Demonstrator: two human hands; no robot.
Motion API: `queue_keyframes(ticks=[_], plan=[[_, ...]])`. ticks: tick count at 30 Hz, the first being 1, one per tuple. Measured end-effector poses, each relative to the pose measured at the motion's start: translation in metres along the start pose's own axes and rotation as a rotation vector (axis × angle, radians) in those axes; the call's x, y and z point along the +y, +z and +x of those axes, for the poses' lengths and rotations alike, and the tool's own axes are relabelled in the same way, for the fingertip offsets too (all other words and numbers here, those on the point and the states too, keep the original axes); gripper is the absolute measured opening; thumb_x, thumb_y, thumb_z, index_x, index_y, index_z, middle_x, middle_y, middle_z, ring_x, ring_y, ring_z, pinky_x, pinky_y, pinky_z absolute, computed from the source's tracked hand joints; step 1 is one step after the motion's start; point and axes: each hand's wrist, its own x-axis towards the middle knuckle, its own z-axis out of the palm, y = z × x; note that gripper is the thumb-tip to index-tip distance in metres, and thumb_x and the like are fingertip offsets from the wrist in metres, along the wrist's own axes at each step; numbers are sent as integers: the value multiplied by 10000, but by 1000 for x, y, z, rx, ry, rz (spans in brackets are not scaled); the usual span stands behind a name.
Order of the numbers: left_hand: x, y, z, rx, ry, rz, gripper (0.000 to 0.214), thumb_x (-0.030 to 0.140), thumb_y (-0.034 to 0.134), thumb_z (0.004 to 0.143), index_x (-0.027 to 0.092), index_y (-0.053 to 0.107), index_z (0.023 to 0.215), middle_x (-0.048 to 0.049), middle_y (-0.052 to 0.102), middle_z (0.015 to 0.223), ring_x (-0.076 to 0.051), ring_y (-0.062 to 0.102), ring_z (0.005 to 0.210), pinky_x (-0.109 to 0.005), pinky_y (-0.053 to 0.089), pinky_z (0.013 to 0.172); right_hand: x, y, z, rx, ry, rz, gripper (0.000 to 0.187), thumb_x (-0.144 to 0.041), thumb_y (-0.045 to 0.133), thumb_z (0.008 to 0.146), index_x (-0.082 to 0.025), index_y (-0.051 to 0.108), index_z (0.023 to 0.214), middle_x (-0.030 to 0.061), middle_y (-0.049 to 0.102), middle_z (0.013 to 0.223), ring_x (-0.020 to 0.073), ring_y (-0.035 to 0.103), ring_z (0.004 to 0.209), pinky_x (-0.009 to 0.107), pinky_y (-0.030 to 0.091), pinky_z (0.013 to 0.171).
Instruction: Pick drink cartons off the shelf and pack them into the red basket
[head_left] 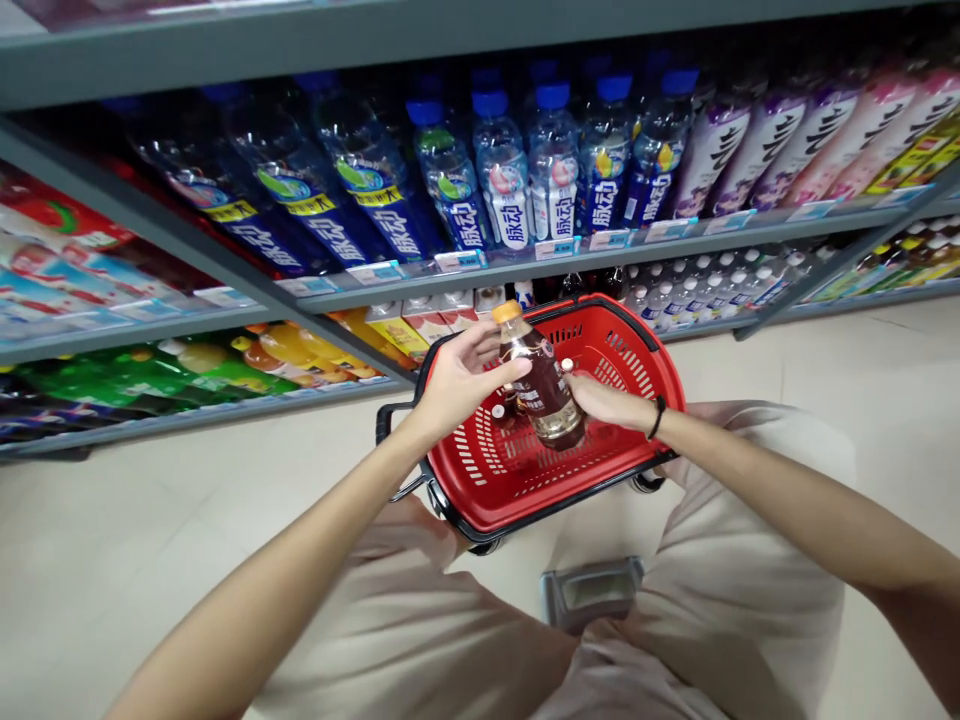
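A brown drink bottle (541,385) with an orange cap is held tilted over a red shopping basket (637,340) on the floor. My left hand (457,380) wraps round the bottle's upper part from the left. My right hand (604,400), with a black band on the wrist, grips its lower part from the right. Inside the basket, below the bottle, a small white-capped item (498,411) shows, mostly hidden.
Grey shelves run across the back: blue-capped bottles (551,170) above, purple and pink bottles (757,140) to the right, orange drinks (300,355) and cartons low on the left. A small grey stool (592,590) shows between my knees. Pale tiled floor lies all around.
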Motion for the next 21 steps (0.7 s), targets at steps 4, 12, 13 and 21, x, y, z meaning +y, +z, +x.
queue_keyframes(ticks=[4, 12, 13, 21], plan=[[-24, 5, 9, 51, -159, 36, 644, 370, 999, 592, 164, 736, 1142, -112, 784, 1190, -267, 735, 1113, -437, 562, 1061, 0, -33, -10, 178, 194, -679, 302, -281, 535, 1032, -81, 738, 1131, 278, 749, 1110, 397, 720, 1131, 542, 518, 1009], [-117, 39, 58, -35, -149, 684, 604, 408, 922, 690, 176, 744, 1218, -85, 754, 1175, -232, 702, 1075, -388, 533, 1041, -10, -67, -34, 22, 422, -845, 429, -281, 471, 1057, -37, 733, 1293, 292, 695, 1305, 383, 674, 1271, 480, 541, 1033], [-132, 44, 65, -46, -139, 755, 584, 378, 936, 667, 181, 759, 1187, -83, 743, 1165, -236, 686, 1075, -391, 516, 1051, -11, -68, -37, 19, 406, -851, 451, -290, 441, 1069, -44, 713, 1333, 285, 685, 1331, 376, 663, 1290, 476, 537, 1041], [-244, 66, 92, -145, -230, 991, 444, 301, 901, 712, 100, 717, 1063, -93, 682, 1047, -219, 609, 962, -334, 470, 913, 4, -71, -51, -17, 352, -827, 451, -302, 457, 1068, -42, 707, 1339, 266, 682, 1348, 333, 680, 1269, 410, 547, 1041]])
